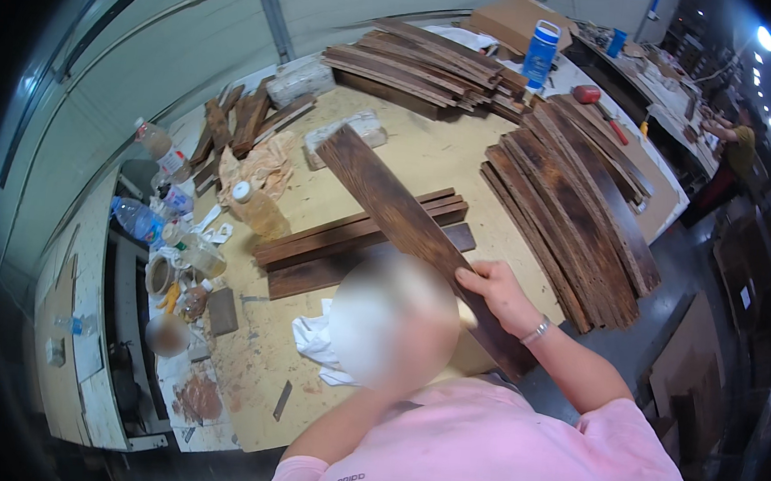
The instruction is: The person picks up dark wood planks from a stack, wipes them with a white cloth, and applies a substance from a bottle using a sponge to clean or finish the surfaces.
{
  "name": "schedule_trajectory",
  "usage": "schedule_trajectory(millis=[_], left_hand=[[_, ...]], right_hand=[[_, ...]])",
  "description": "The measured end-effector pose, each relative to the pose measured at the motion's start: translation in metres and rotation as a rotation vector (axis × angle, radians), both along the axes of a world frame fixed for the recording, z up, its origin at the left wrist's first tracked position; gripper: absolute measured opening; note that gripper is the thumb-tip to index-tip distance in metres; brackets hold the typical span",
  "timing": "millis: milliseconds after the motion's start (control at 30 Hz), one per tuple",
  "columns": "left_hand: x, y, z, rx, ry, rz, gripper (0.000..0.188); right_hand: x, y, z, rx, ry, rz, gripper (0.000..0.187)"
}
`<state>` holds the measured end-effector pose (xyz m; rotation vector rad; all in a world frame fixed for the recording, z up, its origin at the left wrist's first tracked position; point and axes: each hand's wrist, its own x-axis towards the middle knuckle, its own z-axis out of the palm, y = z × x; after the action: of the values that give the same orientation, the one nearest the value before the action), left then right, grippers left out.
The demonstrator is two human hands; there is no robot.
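My right hand (pixel 502 295) grips the edge of a long dark-brown wooden board (pixel 396 210), thumb on its top face. The board slants from near my body to the far left, lying across other boards as I see it. A round blur covers my left hand (pixel 410 336), so its fingers do not show. White cloth (pixel 314 343) sticks out beside that blur, and I cannot make out whether the hand holds it. Under the slanting board rest narrow brown strips (pixel 350 235) and a wider dark board (pixel 312 273).
Stacked brown boards (pixel 566 217) fill the right side, with another pile (pixel 415 68) at the back. A red-headed mallet (pixel 586 95) and a blue bottle (pixel 540 55) stand beyond. Several bottles, including one of yellowish liquid (pixel 260 212), crowd the left. A person (pixel 736 149) works far right.
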<state>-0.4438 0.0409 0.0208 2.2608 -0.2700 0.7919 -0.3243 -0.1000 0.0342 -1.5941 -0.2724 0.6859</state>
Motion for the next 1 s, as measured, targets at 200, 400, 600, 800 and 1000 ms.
schedule_trajectory(millis=[200,400,600,800,1000], left_hand=[[0.01,0.003,0.012,-0.116,-0.079,-0.043,0.009],[0.034,0.017,0.057,-0.116,-0.16,0.027,0.01],[-0.012,-0.018,-0.028,-0.098,0.128,-0.172,0.011],[-0.008,0.009,-0.002,-0.254,0.059,-0.04,0.01],[0.015,0.022,0.013,-0.2,-0.04,0.077,0.02]], right_hand=[[0.029,0.022,0.01,0.085,-0.032,-0.104,0.029],[0.036,0.039,0.039,0.278,0.056,-0.18,0.03],[0.074,0.043,0.052,0.29,-0.007,-0.265,0.033],[0.088,0.029,0.041,0.224,-0.006,-0.283,0.034],[0.034,0.025,0.01,0.104,0.057,-0.109,0.032]])
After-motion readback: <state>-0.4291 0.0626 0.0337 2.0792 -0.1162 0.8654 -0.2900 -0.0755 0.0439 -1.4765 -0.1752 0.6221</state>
